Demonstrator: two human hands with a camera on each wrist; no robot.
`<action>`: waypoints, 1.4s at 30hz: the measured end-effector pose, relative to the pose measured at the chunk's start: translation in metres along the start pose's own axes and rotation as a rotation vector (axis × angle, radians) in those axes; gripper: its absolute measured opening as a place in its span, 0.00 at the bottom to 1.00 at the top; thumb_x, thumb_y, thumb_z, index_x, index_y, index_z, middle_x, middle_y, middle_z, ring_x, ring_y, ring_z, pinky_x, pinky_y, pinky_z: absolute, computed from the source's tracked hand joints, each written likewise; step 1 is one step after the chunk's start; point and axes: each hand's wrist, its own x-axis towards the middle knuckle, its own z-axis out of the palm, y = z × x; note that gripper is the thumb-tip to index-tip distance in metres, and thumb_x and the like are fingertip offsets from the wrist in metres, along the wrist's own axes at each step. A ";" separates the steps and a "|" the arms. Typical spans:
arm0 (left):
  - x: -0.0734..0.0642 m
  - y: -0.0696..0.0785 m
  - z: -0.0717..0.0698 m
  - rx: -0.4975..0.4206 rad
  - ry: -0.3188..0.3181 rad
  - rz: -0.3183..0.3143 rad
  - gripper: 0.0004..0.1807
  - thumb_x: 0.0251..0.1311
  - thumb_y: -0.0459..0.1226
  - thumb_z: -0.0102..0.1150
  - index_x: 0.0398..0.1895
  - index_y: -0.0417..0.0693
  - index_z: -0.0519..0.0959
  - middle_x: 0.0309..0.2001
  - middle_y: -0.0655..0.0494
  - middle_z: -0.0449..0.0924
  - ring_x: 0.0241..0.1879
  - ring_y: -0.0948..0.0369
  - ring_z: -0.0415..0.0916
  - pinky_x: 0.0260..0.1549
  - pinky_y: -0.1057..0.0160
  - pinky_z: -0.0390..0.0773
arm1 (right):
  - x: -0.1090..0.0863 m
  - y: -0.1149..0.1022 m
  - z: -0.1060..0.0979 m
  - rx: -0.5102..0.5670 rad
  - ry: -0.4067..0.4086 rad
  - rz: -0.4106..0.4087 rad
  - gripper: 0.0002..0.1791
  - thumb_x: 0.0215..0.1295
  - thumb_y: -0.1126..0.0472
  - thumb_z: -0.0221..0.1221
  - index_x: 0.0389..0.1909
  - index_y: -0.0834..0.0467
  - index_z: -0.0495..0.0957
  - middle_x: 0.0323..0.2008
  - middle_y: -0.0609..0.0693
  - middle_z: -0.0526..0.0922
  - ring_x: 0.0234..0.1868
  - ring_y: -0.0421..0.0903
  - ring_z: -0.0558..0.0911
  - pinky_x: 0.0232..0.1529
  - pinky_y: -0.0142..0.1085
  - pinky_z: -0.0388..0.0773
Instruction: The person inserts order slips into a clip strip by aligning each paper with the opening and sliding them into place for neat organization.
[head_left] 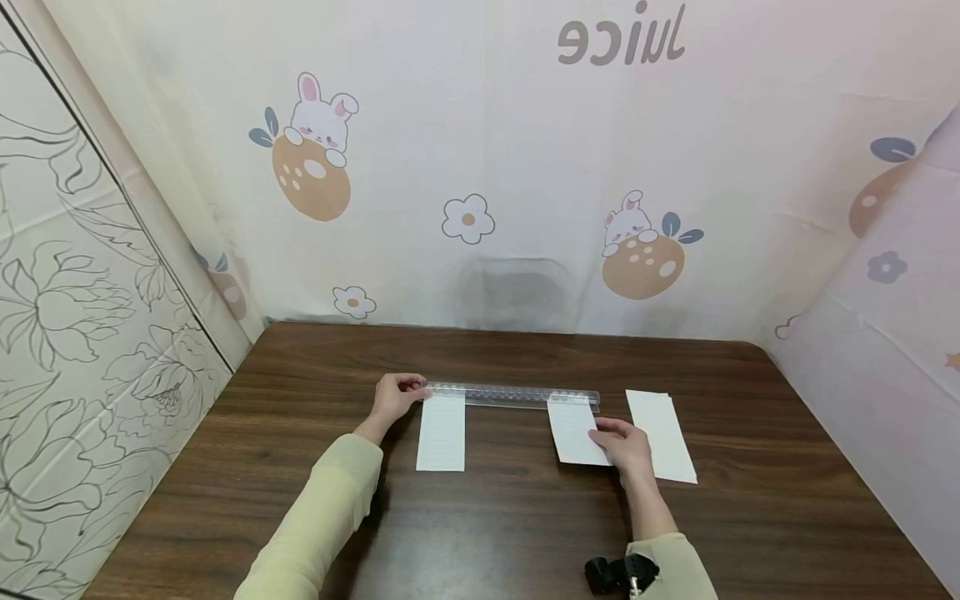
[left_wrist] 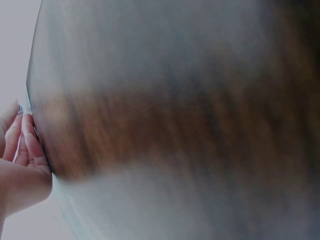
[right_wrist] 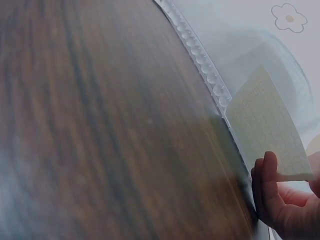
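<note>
A long clear plastic strip (head_left: 506,396) with a row of round bumps lies across the table. My left hand (head_left: 396,396) pinches its left end between thumb and fingers, beside the top of a lined white paper slip (head_left: 441,437). At the strip's other end, my right hand (head_left: 628,446) pinches the lower right corner of a white paper card (head_left: 577,442). The card's upper edge overlaps the strip. Seen from the right wrist, the card (right_wrist: 265,125) tilts up from the table, with faint lines and writing on its face.
To the right of my right hand lies a small stack of white paper cards (head_left: 663,442), partly behind the hand. The brown wooden table (head_left: 510,533) meets a patterned cloth backdrop (head_left: 465,108) along its far edge.
</note>
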 end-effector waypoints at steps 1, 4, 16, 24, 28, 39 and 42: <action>0.000 0.000 0.000 0.000 0.002 0.000 0.09 0.45 0.34 0.67 0.30 0.38 0.81 0.25 0.53 0.78 0.25 0.63 0.70 0.26 0.67 0.69 | 0.000 0.000 0.001 0.002 0.000 -0.004 0.19 0.55 0.64 0.57 0.48 0.68 0.73 0.42 0.65 0.77 0.42 0.54 0.75 0.25 0.27 0.67; 0.001 0.000 0.000 0.001 0.003 -0.006 0.09 0.45 0.34 0.67 0.30 0.38 0.81 0.25 0.53 0.78 0.25 0.62 0.70 0.26 0.67 0.70 | 0.000 -0.001 0.002 -0.004 0.000 -0.008 0.19 0.55 0.64 0.58 0.48 0.68 0.73 0.41 0.65 0.78 0.42 0.54 0.75 0.26 0.27 0.67; 0.002 0.000 0.000 0.007 -0.005 -0.031 0.09 0.46 0.35 0.66 0.30 0.40 0.81 0.25 0.53 0.77 0.25 0.63 0.69 0.25 0.68 0.68 | -0.003 -0.004 0.007 0.011 -0.008 -0.017 0.19 0.56 0.64 0.58 0.47 0.69 0.73 0.40 0.64 0.78 0.39 0.53 0.75 0.32 0.32 0.69; 0.001 0.001 0.000 0.013 0.001 -0.018 0.10 0.45 0.35 0.67 0.30 0.39 0.81 0.25 0.53 0.77 0.25 0.62 0.70 0.25 0.67 0.69 | -0.001 -0.003 0.013 0.018 -0.009 -0.018 0.18 0.54 0.65 0.59 0.46 0.68 0.74 0.39 0.63 0.79 0.34 0.47 0.76 0.24 0.26 0.67; 0.000 0.001 0.000 0.012 0.004 -0.013 0.09 0.45 0.34 0.67 0.30 0.39 0.81 0.25 0.53 0.77 0.25 0.62 0.69 0.25 0.67 0.69 | -0.003 -0.003 0.014 0.029 -0.011 -0.025 0.18 0.54 0.65 0.59 0.46 0.69 0.74 0.37 0.62 0.79 0.32 0.44 0.76 0.24 0.27 0.67; -0.001 0.002 0.000 -0.004 0.002 -0.027 0.09 0.45 0.34 0.67 0.30 0.38 0.81 0.25 0.53 0.77 0.25 0.63 0.69 0.25 0.68 0.69 | -0.005 -0.006 0.020 0.041 -0.015 0.001 0.18 0.54 0.65 0.59 0.46 0.68 0.74 0.35 0.61 0.80 0.31 0.45 0.76 0.24 0.28 0.67; -0.001 0.002 0.000 -0.006 0.003 -0.029 0.09 0.45 0.34 0.67 0.30 0.38 0.81 0.25 0.52 0.77 0.25 0.63 0.69 0.25 0.68 0.69 | -0.005 -0.006 0.022 0.033 -0.017 0.003 0.18 0.55 0.64 0.58 0.47 0.67 0.74 0.37 0.62 0.79 0.34 0.47 0.76 0.24 0.27 0.66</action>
